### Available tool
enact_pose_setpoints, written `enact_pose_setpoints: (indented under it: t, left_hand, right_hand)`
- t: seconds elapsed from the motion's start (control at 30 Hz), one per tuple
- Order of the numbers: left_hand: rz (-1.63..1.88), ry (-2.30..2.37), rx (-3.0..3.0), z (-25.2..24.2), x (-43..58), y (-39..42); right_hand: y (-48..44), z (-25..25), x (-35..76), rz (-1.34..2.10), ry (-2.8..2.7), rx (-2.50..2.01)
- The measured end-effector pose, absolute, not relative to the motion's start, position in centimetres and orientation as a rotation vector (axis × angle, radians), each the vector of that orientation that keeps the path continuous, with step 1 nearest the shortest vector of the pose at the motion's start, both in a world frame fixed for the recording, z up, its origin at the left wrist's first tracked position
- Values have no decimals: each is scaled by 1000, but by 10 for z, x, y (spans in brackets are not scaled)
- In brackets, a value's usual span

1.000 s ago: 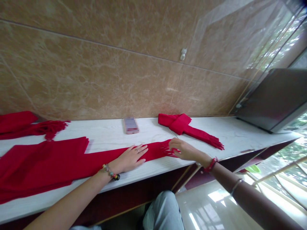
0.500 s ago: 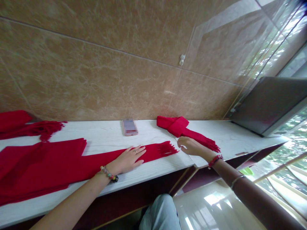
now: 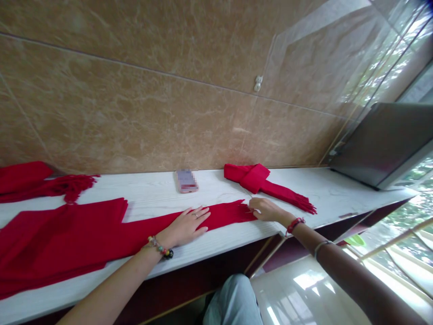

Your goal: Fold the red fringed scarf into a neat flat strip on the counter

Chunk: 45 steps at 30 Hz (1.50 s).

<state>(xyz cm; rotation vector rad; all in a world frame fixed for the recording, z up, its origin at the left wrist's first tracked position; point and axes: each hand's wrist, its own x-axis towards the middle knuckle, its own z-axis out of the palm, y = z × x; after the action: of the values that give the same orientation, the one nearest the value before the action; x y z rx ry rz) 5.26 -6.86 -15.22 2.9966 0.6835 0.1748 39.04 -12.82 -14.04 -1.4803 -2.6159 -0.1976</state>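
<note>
A long red scarf [image 3: 223, 215] lies flat along the white counter, its fringe towards the right. My left hand [image 3: 185, 225] rests on it with fingers spread, palm down. At the fringed end, my right hand [image 3: 265, 209] has its fingers pressed together on the fringe. Just behind that hand lies a second red scarf [image 3: 253, 178], folded across itself, its fringe pointing right. To the left the long scarf runs into a wide layered stretch of red cloth [image 3: 67, 239].
Another bundled red scarf [image 3: 27, 180] lies at the back left. A phone [image 3: 187, 181] sits near the wall [image 3: 135, 113]. A grey appliance [image 3: 389, 140] stands at the counter's [image 3: 209, 246] right end. My knee is below the front edge.
My right hand has moved slightly left onto the fringe and closed on it. My left hand stays flat on the scarf. The whole view has shifted slightly.
</note>
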Motion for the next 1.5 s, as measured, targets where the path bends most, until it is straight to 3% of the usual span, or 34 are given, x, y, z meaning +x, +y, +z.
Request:
enact_pose_setpoints:
  t: [0.13, 0.4, 0.7, 1.07, 1.37, 1.5]
  left_hand:
    - [205, 676, 2993, -155, 54, -66]
    - [158, 703, 2983, -151, 53, -69]
    - [159, 701, 2963, -147, 53, -71]
    - [146, 727, 2961, -146, 53, -72]
    - [159, 716, 2927, -146, 53, -71]
    - [177, 712, 2912, -148, 53, -70]
  right_hand:
    - [-138, -133, 404, -235, -2447, -1541]
    - [-108, -134, 313, -12, -2609, -1201]
    - [-126, -143, 404, -246, -2419, -1610]
    - [-78, -134, 309, -177, -2585, -1358]
    - [-111, -138, 398, -284, -2454, -1619]
    - [-118, -131, 375, -280, -2393, -1585]
